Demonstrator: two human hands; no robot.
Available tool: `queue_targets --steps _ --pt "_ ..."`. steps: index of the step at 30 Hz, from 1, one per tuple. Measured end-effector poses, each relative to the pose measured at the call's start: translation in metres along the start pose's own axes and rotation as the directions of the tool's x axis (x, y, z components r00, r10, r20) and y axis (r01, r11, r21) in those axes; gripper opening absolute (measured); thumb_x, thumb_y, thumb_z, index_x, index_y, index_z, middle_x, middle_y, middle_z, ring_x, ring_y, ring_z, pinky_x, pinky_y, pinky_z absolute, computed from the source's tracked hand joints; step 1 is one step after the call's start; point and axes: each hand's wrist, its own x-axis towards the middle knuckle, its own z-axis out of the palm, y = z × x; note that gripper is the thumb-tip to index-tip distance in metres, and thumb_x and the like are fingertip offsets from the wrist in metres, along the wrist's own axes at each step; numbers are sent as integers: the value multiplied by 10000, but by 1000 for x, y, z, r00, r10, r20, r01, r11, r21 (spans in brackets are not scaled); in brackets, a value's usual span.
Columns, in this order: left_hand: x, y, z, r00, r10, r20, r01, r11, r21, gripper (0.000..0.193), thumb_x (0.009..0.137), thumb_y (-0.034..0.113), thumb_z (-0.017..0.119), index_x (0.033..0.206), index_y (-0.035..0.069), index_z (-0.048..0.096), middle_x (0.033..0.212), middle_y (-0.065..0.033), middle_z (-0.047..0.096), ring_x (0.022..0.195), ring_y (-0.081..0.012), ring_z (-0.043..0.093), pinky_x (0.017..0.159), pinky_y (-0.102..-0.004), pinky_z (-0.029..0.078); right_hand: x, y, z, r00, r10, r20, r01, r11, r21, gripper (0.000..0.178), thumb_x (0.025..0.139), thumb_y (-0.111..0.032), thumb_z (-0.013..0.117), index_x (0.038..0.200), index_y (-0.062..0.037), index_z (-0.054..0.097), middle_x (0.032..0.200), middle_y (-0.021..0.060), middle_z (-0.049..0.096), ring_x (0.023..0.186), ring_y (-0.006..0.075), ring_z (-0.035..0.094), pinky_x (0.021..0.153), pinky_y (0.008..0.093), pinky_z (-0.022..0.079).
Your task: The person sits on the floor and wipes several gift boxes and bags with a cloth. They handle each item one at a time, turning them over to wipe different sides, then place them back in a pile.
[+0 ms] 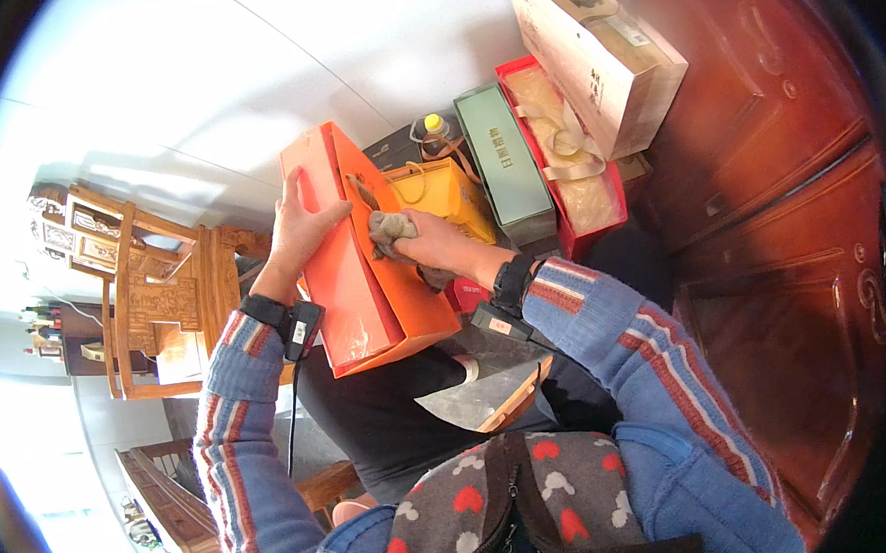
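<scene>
Box [341,282], orange and oblong, standing tilted between the two hands, above the person's dark-trousered legs [380,410]; whether its lower end rests on a thigh cannot be told. The left hand [305,224] lies against the upper part of the box's left-facing panel, thumb spread well away from the other fingers, which reach along the panel's outer edge. The right hand [439,245] grips a bunched grey-brown cloth [393,231], its fingers curled into the folds, and brings it against the box's right-hand side; the exact place of each fingertip is hidden by the cloth. Beyond the hands, from left to right, stand a yellow bag [449,198] just beside the box, a bottle with a yellow cap [436,125], a pale green box [502,153], a red box [593,194] tied with cream ribbon, and a pale paper bag [603,78] leaning at the upper right. A carved wooden chair [158,291] stands at the left
</scene>
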Motion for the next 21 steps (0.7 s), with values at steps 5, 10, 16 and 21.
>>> queue_targets --steps 5,10,16,21 --pt "7 4 -9 997 81 -11 -81 996 27 1009 719 376 860 1543 67 368 1354 -290 572 1249 -364 597 1038 -427 508 8 -26 19 954 -243 -176 282 926 250 390 884 -187 689 1216 -5 596 1121 162 702 1063 290 678 942 381 510" --pt "6 4 -18 994 106 18 -103 988 -119 956 734 285 858 1522 25 383 1351 -233 613 1193 -286 639 1019 -384 516 24 -24 27 913 -318 -254 354 929 110 423 899 -203 704 1249 -7 569 1129 192 676 1075 341 658 948 410 499" --pt "-3 -9 -12 991 136 14 -132 978 -160 903 774 179 847 1532 41 376 1373 -173 582 1179 -216 612 1005 -347 516 37 31 28 976 -52 -211 62 997 39 429 880 -204 707 1234 2 578 1169 230 676 1121 391 649 946 439 504" --pt "-6 -6 -15 996 64 56 -44 952 -303 955 755 169 862 1550 42 349 1446 -175 533 1278 -225 564 1067 -356 483 46 26 30 964 -73 -254 85 996 34 459 912 -135 669 1337 -25 535 1228 140 650 1165 242 620 1006 367 472"
